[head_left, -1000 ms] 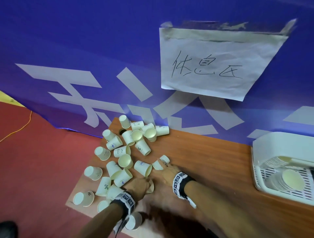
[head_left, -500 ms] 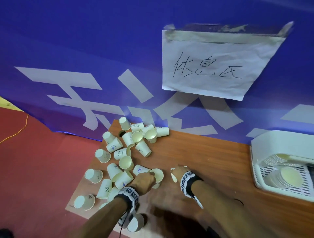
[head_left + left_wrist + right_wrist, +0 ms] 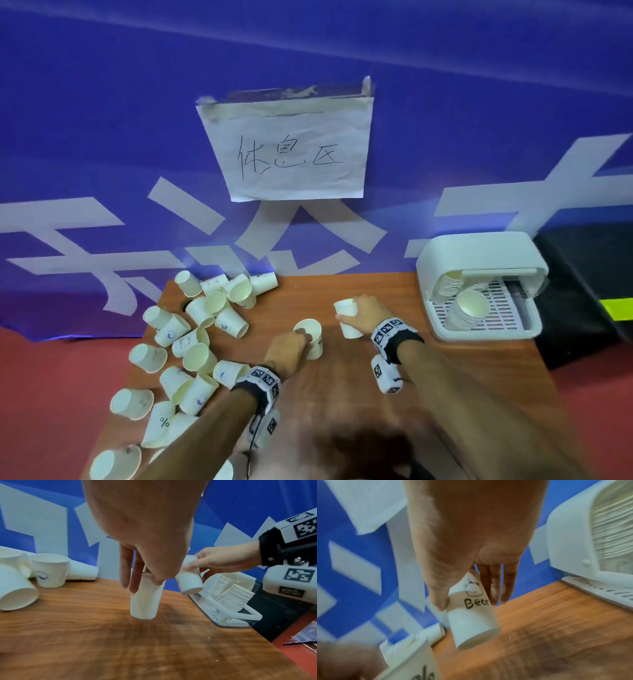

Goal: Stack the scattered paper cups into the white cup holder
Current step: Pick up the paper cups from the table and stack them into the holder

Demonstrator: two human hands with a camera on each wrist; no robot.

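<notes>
Several white paper cups lie scattered over the left part of the wooden table. My left hand pinches the rim of an upright cup at the table's middle; in the left wrist view this cup hangs just over the wood under my left hand. My right hand grips a tilted cup printed "Bear", thumb and fingers round its wall. The white cup holder stands at the right with stacked cups lying inside.
A blue banner with a taped paper sign backs the table. A black box sits right of the holder. Red floor lies beyond the table's left edge. Bare wood separates the hands from the holder.
Both hands have left the edge of the cup pile, each carrying a cup, and moved right toward the holder. The head view has swung right with them.
</notes>
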